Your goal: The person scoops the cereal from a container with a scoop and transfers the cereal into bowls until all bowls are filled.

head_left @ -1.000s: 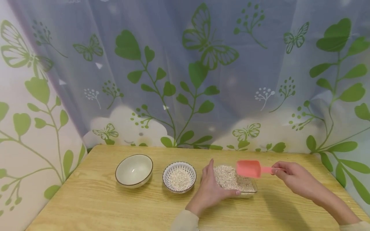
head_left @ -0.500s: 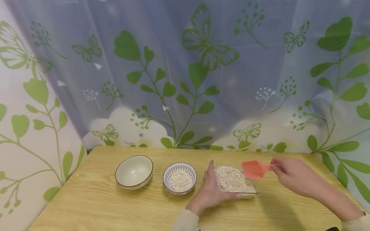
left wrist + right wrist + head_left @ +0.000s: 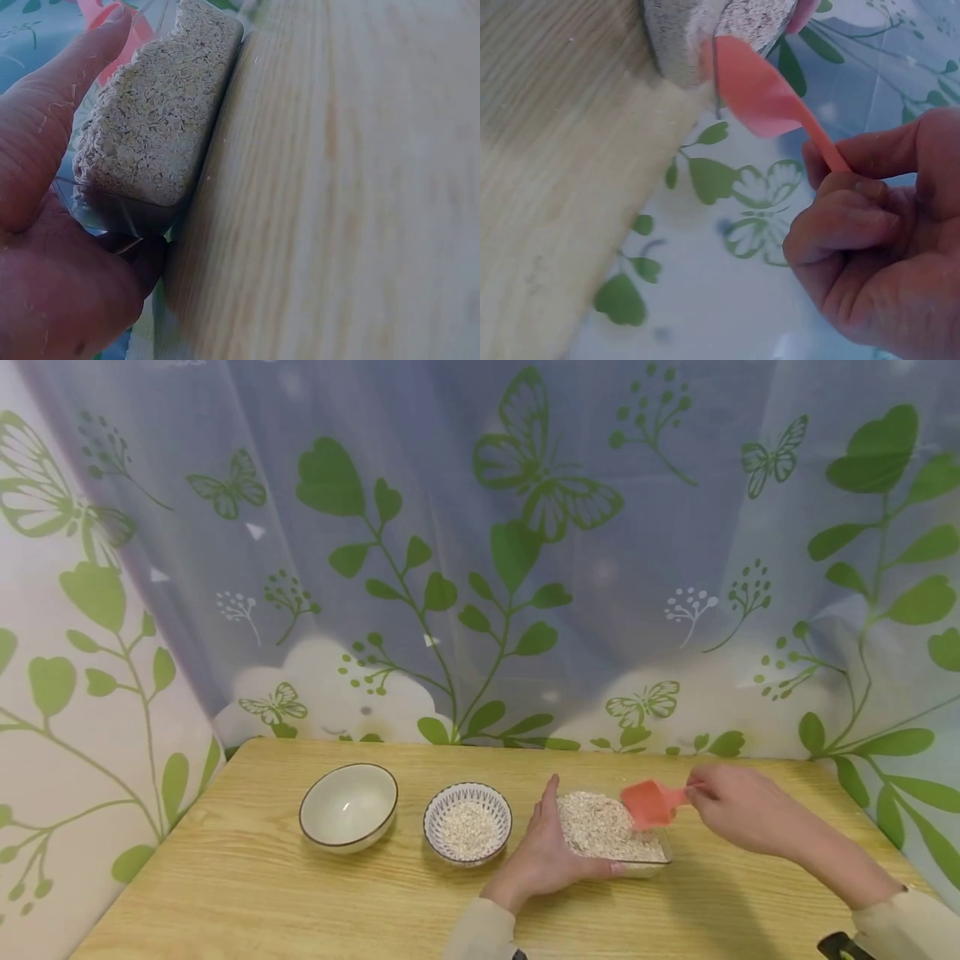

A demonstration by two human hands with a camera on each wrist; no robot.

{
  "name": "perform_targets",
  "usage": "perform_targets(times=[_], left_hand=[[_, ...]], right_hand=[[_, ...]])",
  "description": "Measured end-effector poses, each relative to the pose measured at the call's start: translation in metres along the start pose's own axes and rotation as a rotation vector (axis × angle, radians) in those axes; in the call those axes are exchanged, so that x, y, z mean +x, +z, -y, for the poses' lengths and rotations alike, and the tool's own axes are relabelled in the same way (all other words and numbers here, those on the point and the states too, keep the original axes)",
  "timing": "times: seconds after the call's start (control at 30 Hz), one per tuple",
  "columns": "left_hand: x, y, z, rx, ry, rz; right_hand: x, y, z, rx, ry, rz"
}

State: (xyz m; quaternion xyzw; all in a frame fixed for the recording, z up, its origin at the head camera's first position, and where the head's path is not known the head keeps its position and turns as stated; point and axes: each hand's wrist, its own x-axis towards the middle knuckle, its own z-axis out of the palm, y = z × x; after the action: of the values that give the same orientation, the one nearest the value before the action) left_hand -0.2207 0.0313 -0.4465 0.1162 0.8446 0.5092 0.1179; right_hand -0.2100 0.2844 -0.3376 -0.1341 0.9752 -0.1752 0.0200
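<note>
My right hand (image 3: 742,808) grips the handle of a pink scoop (image 3: 648,804). The scoop's front edge dips into the oats (image 3: 600,828) at the right end of a clear rectangular container (image 3: 647,865). Around the container's left end, my left hand (image 3: 546,853) holds it, thumb along the near side and fingers at the far side. In the left wrist view, oats (image 3: 150,124) show piled through the clear wall. Fingers curl round the scoop's thin handle (image 3: 826,146) in the right wrist view.
Left of the container stands a small patterned bowl (image 3: 435,835) with oats in it. Farther left is a larger pale bowl (image 3: 348,806) with a dark rim. All stand on a wooden table (image 3: 315,902), backed by a leaf-and-butterfly print curtain (image 3: 420,527).
The scoop first shifted right and tilted, then came down and left into the oats. Oats at the container's right side look more level than before. The left hand keeps its hold.
</note>
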Motion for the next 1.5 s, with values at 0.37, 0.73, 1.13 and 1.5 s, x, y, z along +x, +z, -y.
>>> perform_targets(times=[0.37,0.73,1.13,1.5], left_hand=[[0.001,0.002,-0.002,0.002,-0.013,0.008],[0.002,0.002,-0.002,-0.007,-0.017,0.012],[0.003,0.002,-0.004,-0.017,-0.006,0.028],[0.002,0.001,-0.002,-0.017,-0.009,0.024]], right_hand=[[0.007,0.007,-0.03,0.408,0.154,0.203],[0.014,0.011,-0.046,0.54,0.095,0.305],[0.009,-0.01,-0.027,0.32,0.108,0.24],[0.005,-0.009,-0.003,0.334,0.245,0.24]])
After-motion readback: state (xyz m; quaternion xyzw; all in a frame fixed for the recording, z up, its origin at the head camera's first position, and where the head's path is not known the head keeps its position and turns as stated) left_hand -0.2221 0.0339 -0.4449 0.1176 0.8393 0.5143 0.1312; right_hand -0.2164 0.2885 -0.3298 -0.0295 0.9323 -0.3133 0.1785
